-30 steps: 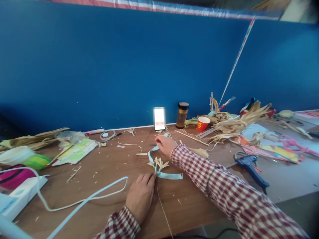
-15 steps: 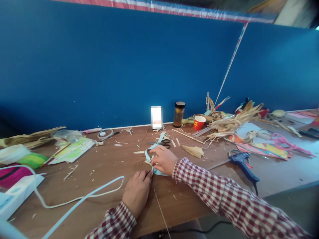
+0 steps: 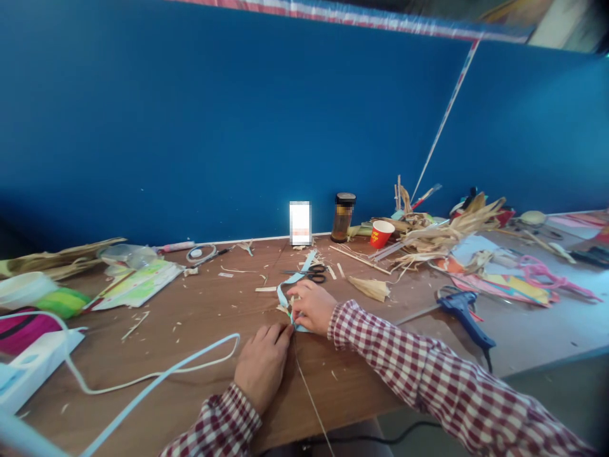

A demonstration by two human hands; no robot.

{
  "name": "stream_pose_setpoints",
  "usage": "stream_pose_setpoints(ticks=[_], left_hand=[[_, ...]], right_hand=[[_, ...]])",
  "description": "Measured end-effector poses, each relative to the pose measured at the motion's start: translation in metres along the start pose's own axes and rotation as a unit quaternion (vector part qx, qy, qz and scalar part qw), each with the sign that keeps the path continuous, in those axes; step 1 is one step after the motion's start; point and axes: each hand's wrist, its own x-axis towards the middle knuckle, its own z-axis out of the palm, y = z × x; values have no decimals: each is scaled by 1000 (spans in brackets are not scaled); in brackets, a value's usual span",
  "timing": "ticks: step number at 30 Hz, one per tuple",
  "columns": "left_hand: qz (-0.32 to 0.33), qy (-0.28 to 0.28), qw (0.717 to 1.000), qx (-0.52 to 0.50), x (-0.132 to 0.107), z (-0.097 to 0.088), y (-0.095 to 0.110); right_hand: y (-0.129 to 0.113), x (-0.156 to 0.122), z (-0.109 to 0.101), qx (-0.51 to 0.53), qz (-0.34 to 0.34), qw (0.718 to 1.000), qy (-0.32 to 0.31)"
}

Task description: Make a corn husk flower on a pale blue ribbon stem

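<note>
A light blue strip [image 3: 303,271], like ribbon or paper, curves over the tabletop and runs under my right hand [image 3: 313,308]. The fingers of that hand are bent and closed on the strip. Lower and to the left, my left hand [image 3: 263,365] rests on the table with fingers curled together. Its fingertips meet the strip's near end, and what they pinch is hidden. From that spot a thin pale cord [image 3: 309,388] trails down over the table's front edge. Black-handled scissors [image 3: 318,274] lie just beyond my right hand, partly under the strip.
A blue glue gun [image 3: 464,314] lies right of my right sleeve. Dry corn husks [image 3: 428,235], a red paper cup [image 3: 381,235] and a dark-lidded jar [image 3: 343,219] stand farther back. At left are a white power strip [image 3: 42,365] and looping white cable [image 3: 190,363]. A blue partition [image 3: 228,127] rises behind.
Both hands keep nearly the same place, with the right fingers shifted slightly at the strip. The cord's lower end has swung a little to the right. The view has moved very slightly.
</note>
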Motion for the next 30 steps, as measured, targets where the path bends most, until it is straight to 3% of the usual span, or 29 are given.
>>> stream_pose_setpoints(ticks=[7, 20, 25, 30], left_hand=[[5, 7, 1000, 3, 0, -1, 0], [1, -1, 1000, -31, 0, -1, -1], [-8, 2, 999, -36, 2, 0, -2], [-15, -1, 999, -36, 2, -1, -2]], right_hand=[[-7, 4, -8, -12, 24, 999, -27], [-27, 23, -20, -97, 116, 978, -144], [-20, 10, -17, -43, 121, 987, -101], [-11, -4, -13, -15, 97, 995, 6]])
